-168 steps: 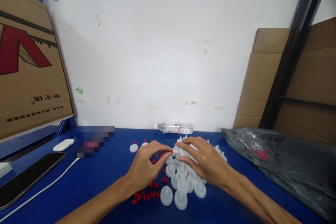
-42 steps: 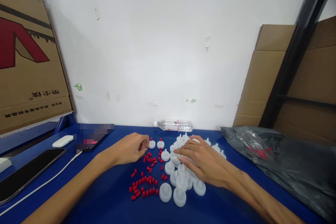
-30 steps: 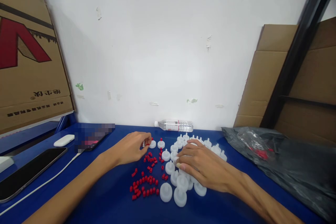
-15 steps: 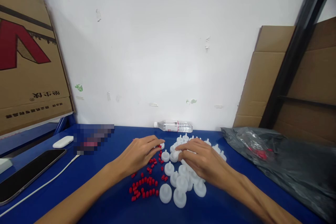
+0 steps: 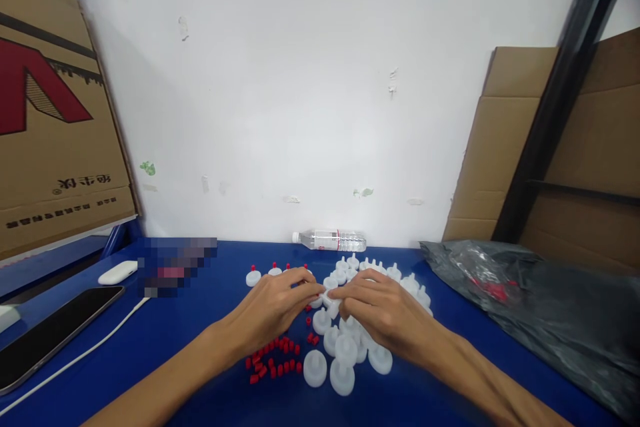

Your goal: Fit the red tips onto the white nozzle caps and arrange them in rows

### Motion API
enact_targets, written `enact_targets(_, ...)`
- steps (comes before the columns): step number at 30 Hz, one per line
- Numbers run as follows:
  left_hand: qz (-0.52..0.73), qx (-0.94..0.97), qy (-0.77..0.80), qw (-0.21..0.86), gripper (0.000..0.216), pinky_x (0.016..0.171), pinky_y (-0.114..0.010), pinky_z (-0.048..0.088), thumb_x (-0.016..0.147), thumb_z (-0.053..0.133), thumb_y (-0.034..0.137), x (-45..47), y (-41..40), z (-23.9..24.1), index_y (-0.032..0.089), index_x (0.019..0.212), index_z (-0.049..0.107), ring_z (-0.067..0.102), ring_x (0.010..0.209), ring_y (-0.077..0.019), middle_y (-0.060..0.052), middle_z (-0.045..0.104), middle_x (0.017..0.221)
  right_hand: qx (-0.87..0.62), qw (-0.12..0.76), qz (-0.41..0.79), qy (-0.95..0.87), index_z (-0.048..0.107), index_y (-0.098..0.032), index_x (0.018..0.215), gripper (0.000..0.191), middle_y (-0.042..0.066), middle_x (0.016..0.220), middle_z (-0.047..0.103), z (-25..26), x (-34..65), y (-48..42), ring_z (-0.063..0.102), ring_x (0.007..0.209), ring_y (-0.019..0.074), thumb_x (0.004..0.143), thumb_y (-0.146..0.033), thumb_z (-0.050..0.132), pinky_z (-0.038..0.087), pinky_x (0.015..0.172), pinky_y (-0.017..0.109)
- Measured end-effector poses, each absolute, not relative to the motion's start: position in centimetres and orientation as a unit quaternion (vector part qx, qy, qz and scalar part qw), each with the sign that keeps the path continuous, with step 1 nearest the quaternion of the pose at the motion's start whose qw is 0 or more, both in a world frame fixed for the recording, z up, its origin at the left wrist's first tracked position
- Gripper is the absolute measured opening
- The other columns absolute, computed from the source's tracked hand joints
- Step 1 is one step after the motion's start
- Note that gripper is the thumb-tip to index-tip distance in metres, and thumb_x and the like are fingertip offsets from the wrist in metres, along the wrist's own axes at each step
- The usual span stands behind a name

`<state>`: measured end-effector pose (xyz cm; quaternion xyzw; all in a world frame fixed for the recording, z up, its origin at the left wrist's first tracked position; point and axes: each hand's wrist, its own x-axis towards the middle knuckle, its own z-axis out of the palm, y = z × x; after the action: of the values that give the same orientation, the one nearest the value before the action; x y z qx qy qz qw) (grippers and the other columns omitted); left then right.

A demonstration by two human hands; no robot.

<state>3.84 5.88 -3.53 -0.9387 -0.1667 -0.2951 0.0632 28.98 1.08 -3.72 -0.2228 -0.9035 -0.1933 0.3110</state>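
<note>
Over the middle of the blue table my two hands meet at the fingertips. A white plastic nozzle cap [image 5: 329, 299] is tilted between them. My right hand [image 5: 380, 303] pinches it from the right. From the left, the closed fingers of my left hand [image 5: 283, 300] press against it and partly hide it. Below my left hand lie several small red caps [image 5: 286, 347], loose on the table. Many more white nozzle caps [image 5: 346, 351] crowd below and behind my right hand. Behind my left hand stands a row of white nozzle caps with red tips [image 5: 253, 277].
A clear water bottle [image 5: 333, 240] lies along the white wall. At left are a phone [image 5: 55, 333], a white cable [image 5: 80, 355] and a white case [image 5: 117, 272]. Dark plastic sheeting [image 5: 565, 313] covers the right side, with a clear bag [image 5: 485, 273] on it.
My left hand has left the red-tipped row at the back and moved right to meet my right hand. My right hand has shifted slightly left, and the white nozzle cap is now between both.
</note>
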Motion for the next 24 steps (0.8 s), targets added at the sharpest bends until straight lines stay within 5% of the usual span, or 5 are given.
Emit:
enact_targets(9,-0.363,-0.913,-0.186,0.019,0.015,0.071,-0.025,0.052,0.102,0.054,0.018,4.4,5.5,-3.8,0.019,0.11,0.066,0.066,0.087,-0.0162,-0.005,0.07,0.099,-0.322,0.353,-0.111,-0.871,0.057,-0.021,0.109,0.02,0.009,0.121,0.071,-3.2,28.5,-0.1,0.068,0.11,0.0216,0.098,-0.008,0.048,0.056,0.092,0.039)
enact_targets(15,-0.401,-0.898,-0.178,0.009,0.014,0.074,-0.026,0.053,0.101,0.055,0.017,4.4,5.4,-3.6,0.018,0.109,0.067,0.066,0.087,-0.0162,-0.006,0.07,0.098,-0.335,0.367,-0.054,-0.866,0.048,-0.023,0.138,0.043,0.008,0.129,0.067,-3.4,27.9,-0.8,0.065,0.118,0.021,0.097,-0.028,0.062,0.056,0.1,0.036)
enact_targets(24,-0.35,-0.918,-0.187,0.008,0.021,0.063,-0.024,0.044,0.106,0.042,0.02,4.6,4.8,-3.2,0.019,0.105,0.063,0.06,0.077,-0.0141,-0.005,0.066,0.098,-0.278,0.405,-0.112,-0.864,0.045,-0.02,0.146,0.047,0.01,0.125,0.07,-4.2,27.7,0.0,0.067,0.112,0.0219,0.101,-0.02,0.058,0.06,0.094,0.037)
